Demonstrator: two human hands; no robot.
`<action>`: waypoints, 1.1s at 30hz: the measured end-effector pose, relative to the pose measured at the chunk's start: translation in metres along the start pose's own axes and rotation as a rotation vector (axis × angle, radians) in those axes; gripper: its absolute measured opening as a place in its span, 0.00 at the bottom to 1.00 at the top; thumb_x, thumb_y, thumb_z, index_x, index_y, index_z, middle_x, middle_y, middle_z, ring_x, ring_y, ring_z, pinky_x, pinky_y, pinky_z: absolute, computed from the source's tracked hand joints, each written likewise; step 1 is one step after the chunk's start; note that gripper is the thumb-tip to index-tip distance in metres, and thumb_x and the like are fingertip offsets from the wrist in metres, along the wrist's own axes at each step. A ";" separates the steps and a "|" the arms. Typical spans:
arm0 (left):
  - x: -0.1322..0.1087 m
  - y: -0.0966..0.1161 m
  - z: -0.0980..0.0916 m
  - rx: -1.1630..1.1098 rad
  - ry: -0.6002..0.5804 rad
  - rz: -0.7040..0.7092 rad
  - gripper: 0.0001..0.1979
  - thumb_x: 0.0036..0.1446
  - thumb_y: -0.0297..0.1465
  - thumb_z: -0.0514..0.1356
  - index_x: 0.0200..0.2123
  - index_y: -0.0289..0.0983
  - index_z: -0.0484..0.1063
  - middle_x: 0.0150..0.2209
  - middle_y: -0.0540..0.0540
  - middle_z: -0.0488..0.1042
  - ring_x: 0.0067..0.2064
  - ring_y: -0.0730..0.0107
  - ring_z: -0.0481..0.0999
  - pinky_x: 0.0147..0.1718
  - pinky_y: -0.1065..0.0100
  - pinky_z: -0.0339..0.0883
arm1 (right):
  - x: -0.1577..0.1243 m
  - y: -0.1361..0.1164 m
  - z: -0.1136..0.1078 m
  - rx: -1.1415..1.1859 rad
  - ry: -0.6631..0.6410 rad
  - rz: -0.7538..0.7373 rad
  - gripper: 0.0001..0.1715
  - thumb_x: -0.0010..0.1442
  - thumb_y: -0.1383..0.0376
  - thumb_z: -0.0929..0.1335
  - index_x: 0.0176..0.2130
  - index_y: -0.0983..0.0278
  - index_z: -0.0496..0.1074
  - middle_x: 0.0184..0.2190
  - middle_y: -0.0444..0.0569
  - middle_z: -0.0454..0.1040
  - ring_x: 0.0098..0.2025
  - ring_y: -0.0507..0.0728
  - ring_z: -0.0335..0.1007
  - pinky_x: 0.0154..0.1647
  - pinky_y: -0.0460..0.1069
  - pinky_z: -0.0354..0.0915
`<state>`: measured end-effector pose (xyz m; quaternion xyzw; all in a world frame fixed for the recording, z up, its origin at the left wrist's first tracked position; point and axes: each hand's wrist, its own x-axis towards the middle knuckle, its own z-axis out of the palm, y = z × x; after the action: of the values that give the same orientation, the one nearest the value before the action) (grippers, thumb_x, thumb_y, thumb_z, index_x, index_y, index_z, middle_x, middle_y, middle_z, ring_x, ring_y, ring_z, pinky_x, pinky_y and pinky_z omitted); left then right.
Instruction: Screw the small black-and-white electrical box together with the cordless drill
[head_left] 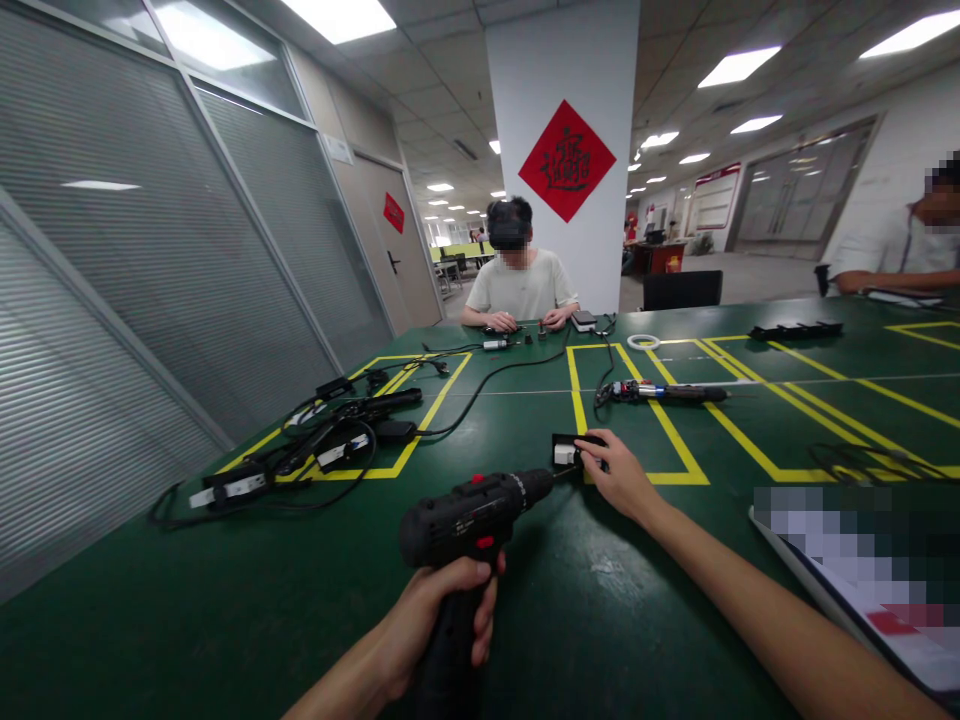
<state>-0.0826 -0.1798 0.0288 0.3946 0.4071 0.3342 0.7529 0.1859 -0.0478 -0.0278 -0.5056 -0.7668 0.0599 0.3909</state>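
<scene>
A black cordless drill (469, 515) with red buttons is gripped in my left hand (439, 610), fingers wrapped round its handle. Its bit points away and to the right, with the tip close to a small black and white part (566, 452) on the table; whether they touch, I cannot tell. My right hand (619, 475) rests on the right side of that part, fingers closed against it and covering some of it. Beyond, a slim dark tool-like assembly (660, 392) with exposed wiring and blue and silver pieces lies on the table.
Tangled black devices and cables (337, 430) lie on the green table (225, 610) at left. A white ring (643, 342) and a black strip (795, 330) lie farther back. A laptop-like item (862, 590) sits at right. Opposite sits a person (521, 280) in a headset; another sits far right.
</scene>
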 end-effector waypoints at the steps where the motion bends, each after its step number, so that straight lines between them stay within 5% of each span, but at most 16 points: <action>1: 0.000 0.000 0.000 -0.002 0.001 -0.001 0.11 0.57 0.34 0.50 0.38 0.33 0.65 0.18 0.52 0.65 0.17 0.73 0.67 0.21 0.69 0.59 | 0.000 0.000 0.000 0.001 0.002 -0.001 0.19 0.62 0.61 0.59 0.48 0.60 0.71 0.50 0.52 0.65 0.49 0.60 0.63 0.53 0.56 0.60; 19: -0.002 0.005 0.004 0.002 0.006 0.009 0.13 0.57 0.34 0.50 0.41 0.32 0.64 0.18 0.52 0.65 0.17 0.74 0.66 0.21 0.69 0.59 | -0.002 0.005 -0.003 0.042 -0.035 -0.041 0.22 0.55 0.69 0.62 0.50 0.61 0.68 0.51 0.51 0.63 0.51 0.60 0.61 0.55 0.56 0.58; 33: -0.002 0.005 0.005 -0.005 0.001 -0.003 0.13 0.56 0.34 0.51 0.42 0.32 0.63 0.18 0.52 0.65 0.17 0.73 0.66 0.21 0.69 0.59 | 0.003 0.007 -0.005 0.107 -0.036 -0.042 0.17 0.59 0.63 0.63 0.47 0.59 0.71 0.49 0.50 0.65 0.50 0.59 0.63 0.54 0.55 0.60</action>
<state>-0.0798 -0.1806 0.0359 0.3920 0.4072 0.3341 0.7543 0.1935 -0.0437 -0.0265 -0.4664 -0.7800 0.1018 0.4047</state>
